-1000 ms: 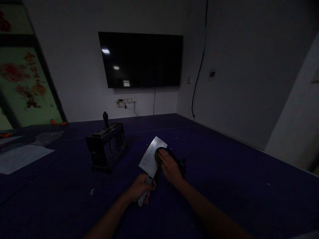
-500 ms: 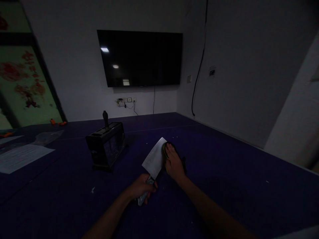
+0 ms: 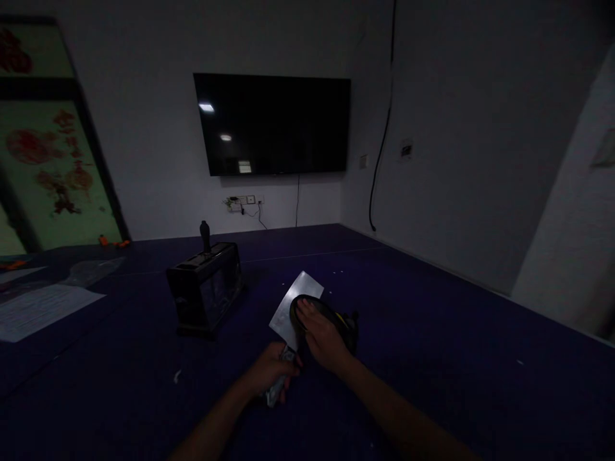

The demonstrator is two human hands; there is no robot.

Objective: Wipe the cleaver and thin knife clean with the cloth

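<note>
My left hand (image 3: 270, 371) is closed round the handle of a broad steel cleaver (image 3: 291, 306), whose blade points up and away from me. My right hand (image 3: 321, 334) lies with its fingers pressed on a dark round pad-like object with a yellow edge (image 3: 337, 318), held against the right face of the blade. What that object is I cannot make out in the dim light. Both hands are over a dark blue surface (image 3: 432, 346).
A black knife block (image 3: 204, 288) with one dark handle sticking up stands to the left of the hands. White papers (image 3: 38, 307) lie at the far left. A wall-mounted television (image 3: 273, 123) and a hanging cable (image 3: 382, 134) are on the walls behind.
My right hand with the round object has slid down the blade toward the handle, after being up near the blade's tip half a second ago. The left hand keeps its hold.
</note>
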